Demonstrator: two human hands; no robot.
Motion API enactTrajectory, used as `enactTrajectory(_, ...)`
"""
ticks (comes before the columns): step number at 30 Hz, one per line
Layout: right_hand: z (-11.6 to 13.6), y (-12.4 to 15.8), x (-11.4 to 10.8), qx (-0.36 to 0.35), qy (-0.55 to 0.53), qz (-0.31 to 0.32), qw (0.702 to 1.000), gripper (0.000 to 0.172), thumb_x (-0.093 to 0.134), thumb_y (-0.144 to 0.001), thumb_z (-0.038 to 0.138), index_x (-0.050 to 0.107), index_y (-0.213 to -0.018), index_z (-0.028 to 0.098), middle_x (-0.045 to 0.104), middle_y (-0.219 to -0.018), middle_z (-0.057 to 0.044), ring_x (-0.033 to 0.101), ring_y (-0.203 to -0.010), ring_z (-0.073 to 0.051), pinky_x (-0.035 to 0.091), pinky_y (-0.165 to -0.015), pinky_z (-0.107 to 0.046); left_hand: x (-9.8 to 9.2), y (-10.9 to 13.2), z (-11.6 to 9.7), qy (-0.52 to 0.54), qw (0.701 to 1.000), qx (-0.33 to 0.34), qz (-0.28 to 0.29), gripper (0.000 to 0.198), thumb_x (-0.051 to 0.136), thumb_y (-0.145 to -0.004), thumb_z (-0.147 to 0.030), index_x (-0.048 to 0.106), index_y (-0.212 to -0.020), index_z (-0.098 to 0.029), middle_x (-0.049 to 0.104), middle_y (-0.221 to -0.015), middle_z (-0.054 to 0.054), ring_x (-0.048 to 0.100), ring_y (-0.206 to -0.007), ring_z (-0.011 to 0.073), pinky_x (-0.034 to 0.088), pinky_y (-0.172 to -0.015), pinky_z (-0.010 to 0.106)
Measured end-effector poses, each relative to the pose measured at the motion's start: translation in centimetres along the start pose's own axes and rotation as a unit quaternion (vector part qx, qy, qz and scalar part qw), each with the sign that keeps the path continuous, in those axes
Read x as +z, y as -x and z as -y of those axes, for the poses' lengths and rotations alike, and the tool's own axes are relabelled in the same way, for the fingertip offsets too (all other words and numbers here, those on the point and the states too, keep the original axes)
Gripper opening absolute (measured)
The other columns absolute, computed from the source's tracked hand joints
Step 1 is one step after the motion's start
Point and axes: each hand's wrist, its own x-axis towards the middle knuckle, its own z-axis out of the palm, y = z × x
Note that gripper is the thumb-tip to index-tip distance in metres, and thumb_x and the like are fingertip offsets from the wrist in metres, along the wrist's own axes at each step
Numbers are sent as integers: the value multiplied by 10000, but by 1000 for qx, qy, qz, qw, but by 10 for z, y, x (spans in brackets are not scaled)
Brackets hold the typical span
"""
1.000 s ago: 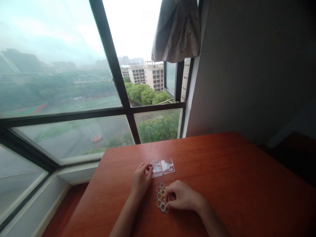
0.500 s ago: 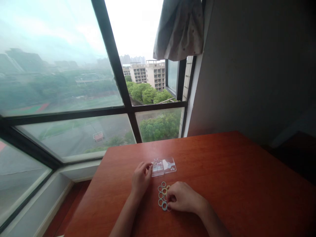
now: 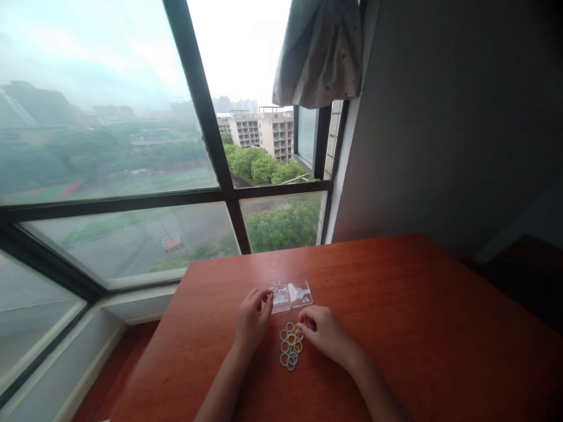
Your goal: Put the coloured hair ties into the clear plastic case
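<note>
- Curling at the left edge of the open clear plastic case (image 3: 301,300), the left hand (image 3: 254,313) shows in the head view, thumb and fingers near each other; I cannot tell whether they grip it.
- The right hand (image 3: 324,329) bends at the upper right of the coloured rings (image 3: 291,344); whether its fingers pinch one is unclear.
- These lie clustered, some overlapping, on the table (image 3: 396,328), nearer the person than the case.

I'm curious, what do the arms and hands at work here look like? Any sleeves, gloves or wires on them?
They're a person's: the left hand and right hand wear no gloves. The left forearm and right forearm show no sleeve, watch, cable or clear marking. Small jewellery would be hard to make out.
</note>
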Motion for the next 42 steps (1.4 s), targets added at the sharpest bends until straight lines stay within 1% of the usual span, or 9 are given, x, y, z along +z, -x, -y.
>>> enactTrajectory(6, -6, -2, 4, 20, -3, -36, 999, 98, 593, -825, 232, 640, -749, 193, 610, -654, 16, 541, -619, -133, 348, -596, -227, 6, 7, -20, 54, 997, 29, 54, 246, 471, -920, -344, 666, -921, -195, 645, -823, 37, 534, -607, 119, 425, -584, 221)
enactTrajectory(10, -8, -3, 5, 16, -16, -68, 997, 119, 575, -848, 254, 639, -768, 193, 598, -657, 12, 537, -618, -136, 353, -589, -228, 8, 10, -31, 57, 993, 45, 97, 239, 476, -924, -349, 669, -937, -208, 642, -835, 35, 554, -644, 127, 426, -592, 220)
enactTrajectory(14, -8, -4, 5, 9, -25, -101, 995, 152, 553, -870, 277, 650, -790, 192, 585, -657, 6, 523, -597, -136, 355, -568, -228, 8, 11, -36, 57, 990, 50, 121, 245, 476, -924, -360, 675, -948, -218, 639, -824, 42, 578, -694, 146, 436, -606, 230)
enactTrajectory(19, -7, -4, 7, 2, -19, -123, 992, 189, 536, -882, 299, 648, -773, 193, 587, -663, -3, 520, -599, -139, 367, -576, -231, 8, 11, -38, 60, 988, 54, 133, 233, 491, -913, -338, 684, -895, -209, 626, -764, 36, 538, -649, 139, 420, -595, 241)
enactTrajectory(25, -3, -3, 6, -11, -13, -133, 991, 193, 533, -891, 302, 635, -766, 196, 575, -665, -6, 525, -625, -147, 363, -589, -234, 13, 14, -38, 59, 988, 64, 128, 188, 498, -895, -269, 660, -828, -200, 611, -743, 24, 527, -647, 132, 396, -585, 223)
enactTrajectory(28, -3, -3, 5, -13, -11, -127, 992, 168, 539, -885, 285, 640, -785, 197, 582, -671, -7, 529, -627, -149, 359, -597, -237, 15, 14, -35, 45, 991, 56, 111, 179, 500, -889, -261, 643, -803, -195, 607, -737, 17, 522, -637, 129, 389, -582, 221)
enactTrajectory(35, -5, -3, 11, -14, 9, -91, 996, 108, 549, -852, 206, 625, -774, 204, 585, -671, 4, 536, -645, -147, 357, -623, -230, 12, -7, -9, 9, 1000, -10, 3, 202, 503, -886, -322, 654, -838, -197, 633, -754, 16, 545, -627, 141, 409, -600, 236)
enactTrajectory(38, -4, -3, 14, -19, 18, -83, 996, 101, 554, -843, 185, 615, -764, 203, 579, -665, 10, 534, -649, -141, 351, -628, -225, 13, -13, 0, -1, 999, -32, 6, 222, 508, -882, -354, 664, -860, -198, 625, -732, 13, 551, -622, 150, 411, -589, 242)
enactTrajectory(42, -5, -3, 16, -27, 26, -83, 996, 96, 564, -837, 175, 609, -757, 201, 577, -664, 15, 534, -656, -138, 344, -631, -223, 16, -13, 5, 14, 999, -30, 12, 240, 499, -887, -363, 663, -912, -190, 631, -765, 18, 560, -644, 153, 425, -605, 248)
